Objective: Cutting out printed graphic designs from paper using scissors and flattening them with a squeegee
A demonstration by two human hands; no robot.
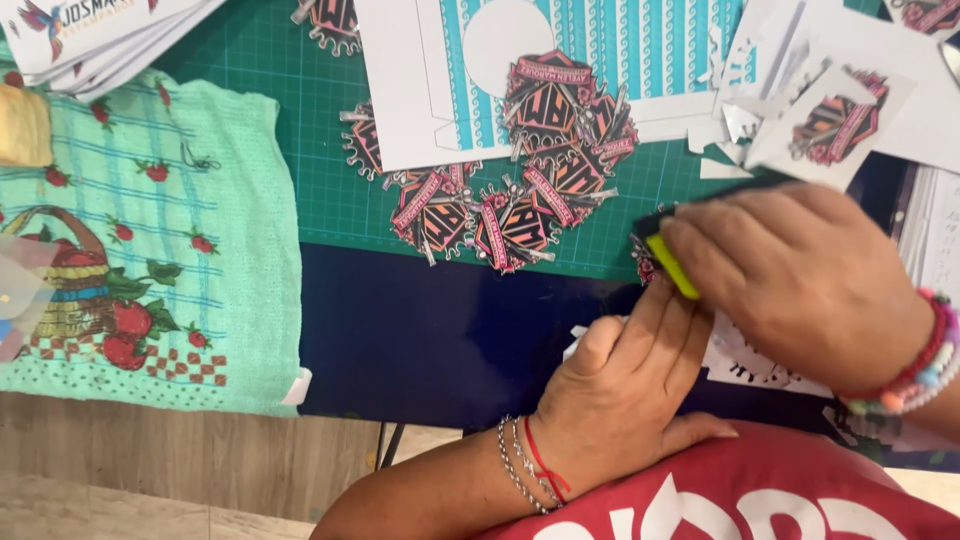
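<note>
Two hands close together at the tabletop's (pixel 440 340) near edge. Right hand (pixel 810 280) closed around a yellow and black cutter (pixel 668 258), tip down on a small pink and black sticker (pixel 644 262). Left hand (pixel 625 385) flat, fingers pressed just beside the cutter. More cut stickers (pixel 500 205) piled on the green cutting mat (pixel 290 130). Strawberry cloth (pixel 140 250) far left.

Left wrist (pixel 530 465) silver chains (red thread), right wrist (pixel 925 365) beaded bracelets
</note>
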